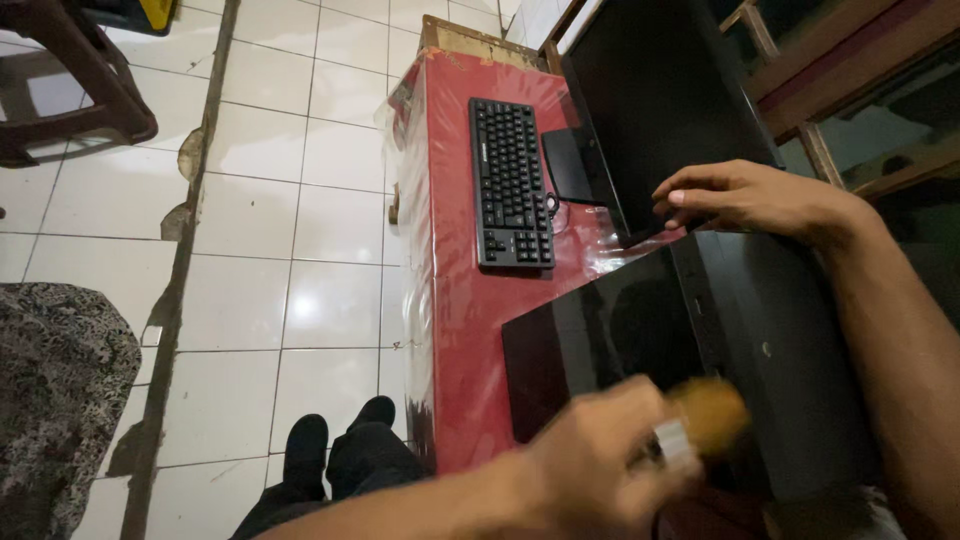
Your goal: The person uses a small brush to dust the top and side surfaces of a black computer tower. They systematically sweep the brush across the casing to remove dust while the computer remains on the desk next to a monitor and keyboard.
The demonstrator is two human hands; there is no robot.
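My left hand (pixel 590 465) grips a small brush (pixel 705 418) with tan bristles and a metal band, blurred, over the near side of a black computer case (pixel 700 340). The case lies on a red plastic-covered desk (pixel 470 330). My right hand (pixel 745 198) rests on the case's far top edge, fingers curled against the lower corner of a black monitor (pixel 660 90). A black keyboard (pixel 512 185) lies flat on the desk beyond the case, in front of the monitor stand (pixel 572 165).
White tiled floor (pixel 300 200) with a dark cracked seam lies left of the desk. A dark wooden chair (pixel 70 80) stands at top left, patterned fabric (pixel 55 390) at lower left. My dark-trousered legs (pixel 340 460) show below. Wooden window frames (pixel 840 70) rise at right.
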